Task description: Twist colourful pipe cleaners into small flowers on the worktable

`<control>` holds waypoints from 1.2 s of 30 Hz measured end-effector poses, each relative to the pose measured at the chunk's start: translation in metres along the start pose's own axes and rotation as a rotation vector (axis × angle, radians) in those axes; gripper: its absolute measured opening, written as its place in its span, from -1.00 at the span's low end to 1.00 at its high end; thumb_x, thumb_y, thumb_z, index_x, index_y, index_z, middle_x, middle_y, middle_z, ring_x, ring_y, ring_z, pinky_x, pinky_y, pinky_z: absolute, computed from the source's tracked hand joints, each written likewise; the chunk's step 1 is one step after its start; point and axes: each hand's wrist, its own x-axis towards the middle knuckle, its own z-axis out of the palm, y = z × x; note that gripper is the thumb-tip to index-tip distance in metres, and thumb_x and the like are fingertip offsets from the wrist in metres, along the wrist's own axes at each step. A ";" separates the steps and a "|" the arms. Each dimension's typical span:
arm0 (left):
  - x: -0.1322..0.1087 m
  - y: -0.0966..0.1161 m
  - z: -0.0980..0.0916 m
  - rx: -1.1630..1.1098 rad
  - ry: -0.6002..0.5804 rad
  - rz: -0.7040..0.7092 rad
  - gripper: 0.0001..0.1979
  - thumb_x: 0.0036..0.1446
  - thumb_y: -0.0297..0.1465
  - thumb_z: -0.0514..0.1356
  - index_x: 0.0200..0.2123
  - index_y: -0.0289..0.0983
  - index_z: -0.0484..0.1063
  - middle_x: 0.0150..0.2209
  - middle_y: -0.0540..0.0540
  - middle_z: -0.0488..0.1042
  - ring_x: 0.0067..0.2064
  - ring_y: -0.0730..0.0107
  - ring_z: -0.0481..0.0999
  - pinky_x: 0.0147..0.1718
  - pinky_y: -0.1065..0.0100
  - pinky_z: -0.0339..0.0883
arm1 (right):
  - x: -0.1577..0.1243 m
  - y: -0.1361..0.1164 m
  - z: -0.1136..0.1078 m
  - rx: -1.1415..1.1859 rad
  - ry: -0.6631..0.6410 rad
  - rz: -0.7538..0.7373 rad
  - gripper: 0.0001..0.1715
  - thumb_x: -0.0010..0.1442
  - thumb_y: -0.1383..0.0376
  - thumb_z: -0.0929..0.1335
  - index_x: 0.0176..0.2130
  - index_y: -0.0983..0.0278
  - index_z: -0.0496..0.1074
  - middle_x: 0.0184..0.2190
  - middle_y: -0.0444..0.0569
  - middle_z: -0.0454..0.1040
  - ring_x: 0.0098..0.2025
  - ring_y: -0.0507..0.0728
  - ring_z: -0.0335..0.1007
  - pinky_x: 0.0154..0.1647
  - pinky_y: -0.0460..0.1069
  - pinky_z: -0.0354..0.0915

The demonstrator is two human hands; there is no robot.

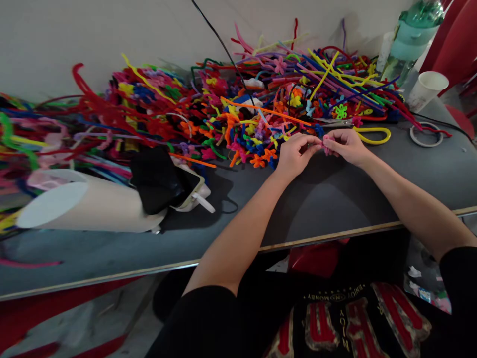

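Two bare forearms (246, 223) are spanning the near edge of the table (335, 199), black sleeves (201, 318) ending above the elbows. To the left, a white tube (112, 204) is lying on its side, a dark object (158, 181) sitting against its right end. Further in, left hand (295, 155) and right hand (348, 145) are meeting just above the table. Both are pinching: right thumb and fingers are clamping a small pink piece (326, 144), left fingertips are gripping its other side. Fingers are hiding its full shape. Orange flowers (258, 160) are lying left of the left hand. A yellow loop (389, 134) is lying just beyond the right wrist, a grey ring (413, 135) farther right. Behind, a multicolour pile of fuzzy stems (316, 84) is running along the wall (112, 30). A paper cup (427, 89) and a green-topped bottle (413, 40) are standing at far right.
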 end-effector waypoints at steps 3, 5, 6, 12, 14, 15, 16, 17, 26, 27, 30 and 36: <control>0.001 0.000 0.000 -0.006 -0.007 0.025 -0.66 0.26 -0.08 0.18 -0.28 -0.21 0.57 -0.38 -0.06 0.57 -0.36 0.40 0.46 -0.32 0.33 0.35 | -0.001 -0.001 0.000 -0.019 0.002 0.009 -0.49 0.13 -0.06 0.44 -0.47 0.34 0.43 -0.59 -0.10 0.42 -0.58 -0.09 0.20 -0.60 -0.14 0.11; 0.000 0.001 -0.001 -0.018 -0.003 0.042 -0.66 0.26 -0.09 0.18 -0.29 -0.21 0.58 -0.38 -0.07 0.59 -0.36 0.38 0.48 -0.30 0.31 0.36 | -0.002 -0.002 0.000 -0.032 0.002 0.017 -0.49 0.12 -0.06 0.44 -0.48 0.33 0.43 -0.60 -0.10 0.42 -0.58 -0.08 0.21 -0.60 -0.13 0.11; 0.000 0.001 -0.001 -0.020 0.001 0.050 -0.66 0.26 -0.09 0.18 -0.30 -0.21 0.59 -0.37 -0.07 0.59 -0.36 0.38 0.49 -0.30 0.30 0.36 | -0.002 -0.003 0.000 -0.035 0.001 0.020 -0.48 0.12 -0.07 0.44 -0.49 0.33 0.43 -0.61 -0.10 0.42 -0.58 -0.08 0.21 -0.60 -0.13 0.10; -0.001 0.007 -0.002 -0.003 0.038 0.089 -0.71 0.27 -0.14 0.19 -0.32 -0.21 0.58 -0.38 -0.05 0.59 -0.34 0.38 0.51 -0.25 0.29 0.37 | -0.005 -0.010 0.002 -0.021 0.002 0.019 -0.47 0.11 -0.08 0.44 -0.51 0.32 0.42 -0.62 -0.11 0.40 -0.57 -0.07 0.23 -0.59 -0.13 0.13; -0.002 0.009 -0.003 0.003 0.040 0.082 -0.72 0.28 -0.16 0.18 -0.32 -0.21 0.57 -0.38 -0.05 0.58 -0.34 0.39 0.50 -0.24 0.28 0.37 | -0.005 -0.011 0.002 -0.023 0.004 0.019 -0.47 0.12 -0.08 0.43 -0.51 0.32 0.42 -0.62 -0.10 0.40 -0.57 -0.07 0.24 -0.59 -0.13 0.14; -0.002 0.009 -0.003 0.008 0.037 0.075 -0.72 0.28 -0.16 0.18 -0.31 -0.21 0.57 -0.39 -0.04 0.58 -0.35 0.39 0.49 -0.24 0.28 0.37 | -0.005 -0.011 0.002 -0.022 0.004 0.018 -0.46 0.12 -0.08 0.43 -0.51 0.33 0.42 -0.62 -0.10 0.40 -0.57 -0.07 0.24 -0.59 -0.13 0.14; -0.002 0.009 -0.003 0.014 0.035 0.070 -0.71 0.28 -0.16 0.18 -0.32 -0.21 0.57 -0.39 -0.04 0.57 -0.35 0.39 0.48 -0.24 0.28 0.36 | -0.005 -0.010 0.002 -0.019 0.004 0.015 -0.46 0.12 -0.08 0.43 -0.51 0.33 0.42 -0.62 -0.10 0.40 -0.57 -0.07 0.24 -0.59 -0.13 0.13; -0.002 0.009 -0.003 0.019 0.034 0.067 -0.71 0.28 -0.16 0.18 -0.32 -0.22 0.57 -0.40 -0.04 0.57 -0.36 0.40 0.48 -0.24 0.28 0.36 | -0.005 -0.010 0.003 -0.014 0.004 0.013 -0.46 0.12 -0.09 0.44 -0.51 0.33 0.42 -0.62 -0.10 0.40 -0.57 -0.07 0.24 -0.59 -0.13 0.13; -0.002 0.006 0.001 0.067 0.090 0.082 -0.73 0.27 -0.21 0.21 -0.34 -0.26 0.58 -0.50 -0.02 0.51 -0.46 0.45 0.38 -0.36 0.36 0.27 | -0.003 -0.008 0.005 -0.008 0.039 0.022 -0.45 0.05 -0.11 0.45 -0.52 0.32 0.43 -0.64 -0.14 0.38 -0.59 -0.07 0.24 -0.60 -0.14 0.14; -0.001 0.006 0.002 0.069 0.094 0.084 -0.73 0.27 -0.22 0.21 -0.35 -0.26 0.58 -0.51 -0.03 0.50 -0.46 0.45 0.37 -0.38 0.36 0.26 | -0.003 -0.007 0.006 -0.010 0.049 0.021 -0.45 0.05 -0.11 0.46 -0.52 0.32 0.43 -0.64 -0.14 0.38 -0.59 -0.08 0.25 -0.60 -0.14 0.15; 0.000 0.005 0.004 0.068 0.118 0.109 -0.77 0.26 -0.27 0.21 -0.36 -0.27 0.58 -0.52 -0.03 0.50 -0.46 0.44 0.37 -0.39 0.37 0.24 | -0.002 -0.006 0.007 -0.008 0.073 0.031 -0.46 0.02 -0.12 0.46 -0.52 0.31 0.43 -0.62 -0.15 0.39 -0.59 -0.07 0.25 -0.58 -0.13 0.17; 0.000 0.005 0.006 0.039 0.152 0.123 -0.81 0.25 -0.34 0.21 -0.36 -0.26 0.58 -0.46 -0.05 0.57 -0.42 0.42 0.43 -0.33 0.35 0.29 | -0.002 -0.001 0.007 0.002 0.106 0.079 -0.49 0.00 -0.09 0.48 -0.49 0.31 0.47 -0.62 -0.12 0.42 -0.59 -0.06 0.27 -0.61 -0.13 0.17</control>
